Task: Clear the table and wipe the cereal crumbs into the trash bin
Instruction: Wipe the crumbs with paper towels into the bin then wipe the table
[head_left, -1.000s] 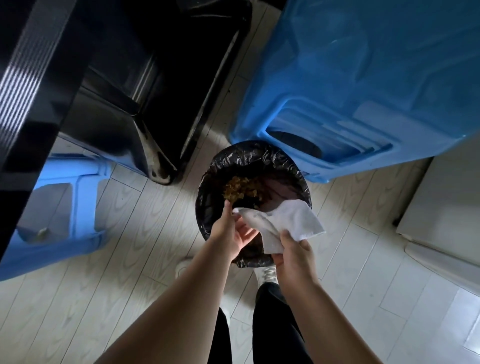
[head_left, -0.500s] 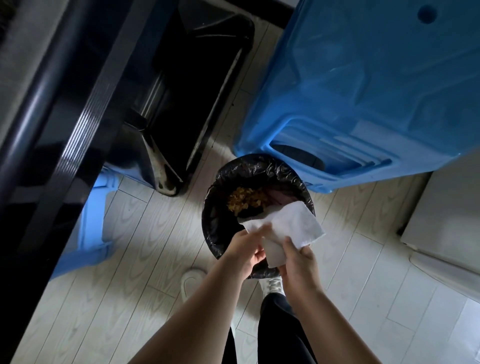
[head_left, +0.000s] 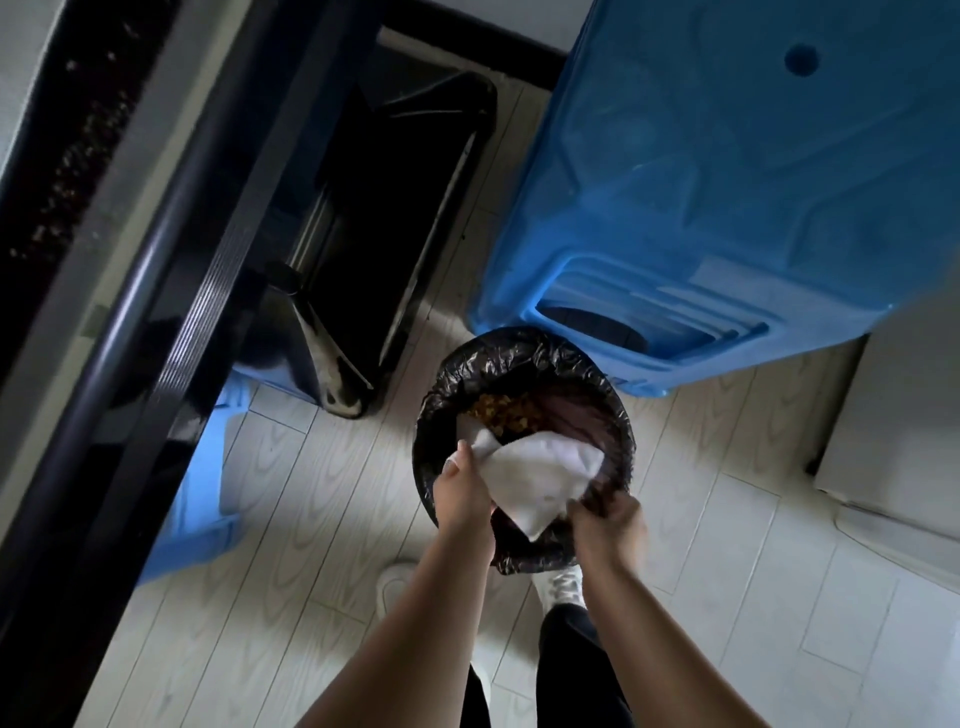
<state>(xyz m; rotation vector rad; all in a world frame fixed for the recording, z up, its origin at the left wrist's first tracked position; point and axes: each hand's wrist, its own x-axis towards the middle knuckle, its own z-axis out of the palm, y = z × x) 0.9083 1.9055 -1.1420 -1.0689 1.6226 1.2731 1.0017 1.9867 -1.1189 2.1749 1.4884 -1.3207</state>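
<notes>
- The white folded cloth (head_left: 545, 470) sat higher 1 second ago, bunched above the round trash bin lined with a black plastic bag (head_left: 431, 415). It is now lower and stretched across the near half of the bin's mouth.
- The left hand (head_left: 462, 499) has shifted to the cloth's left corner and pinches it between thumb and fingers.
- The right hand (head_left: 610, 525) has swung out to the bin's near-right rim. Its fingers are curled at the cloth's edge, but I cannot tell whether they grip cloth or bag.
- The yellow-brown cereal crumbs (head_left: 501, 408) lie inside the bin, beyond the cloth.
- Judgement: the crumbs look dumped, and spreading the cloth probably shakes off the last of them. The tabletop itself cannot be checked from here.
</notes>
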